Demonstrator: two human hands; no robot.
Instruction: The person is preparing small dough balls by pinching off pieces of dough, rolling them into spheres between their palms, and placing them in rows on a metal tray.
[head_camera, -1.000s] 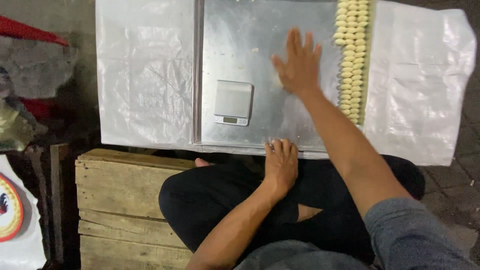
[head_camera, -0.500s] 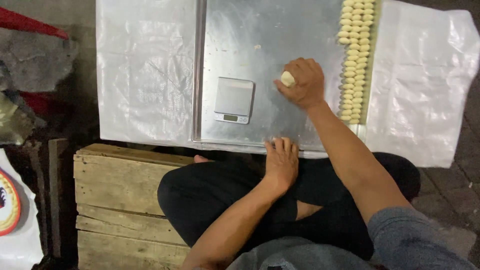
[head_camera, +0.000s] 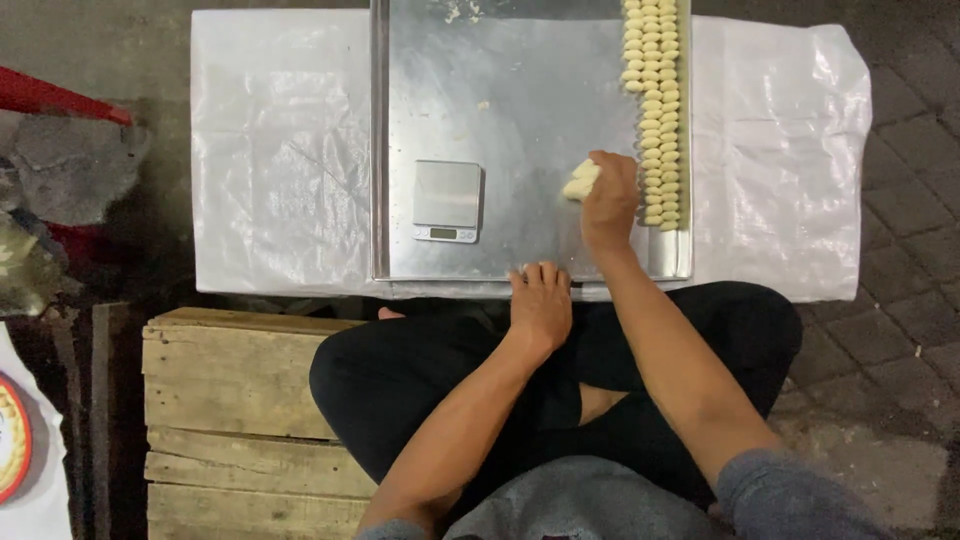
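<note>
I see my right hand (head_camera: 610, 192) closed around a pale lump of dough (head_camera: 580, 181), resting it on the metal tray (head_camera: 530, 110). Just right of that hand run two packed rows of shaped dough pieces (head_camera: 655, 110), stretching away past the top edge, so I judge a good share of the shaping done. The tray's broad middle, left of the hand, lies bare apart from a few crumbs, so room remains. A small scale (head_camera: 447, 200) sits further left, with nothing on it. My left hand (head_camera: 540, 303) lies flat and open, holding nothing, fingertips at the tray's near rim.
</note>
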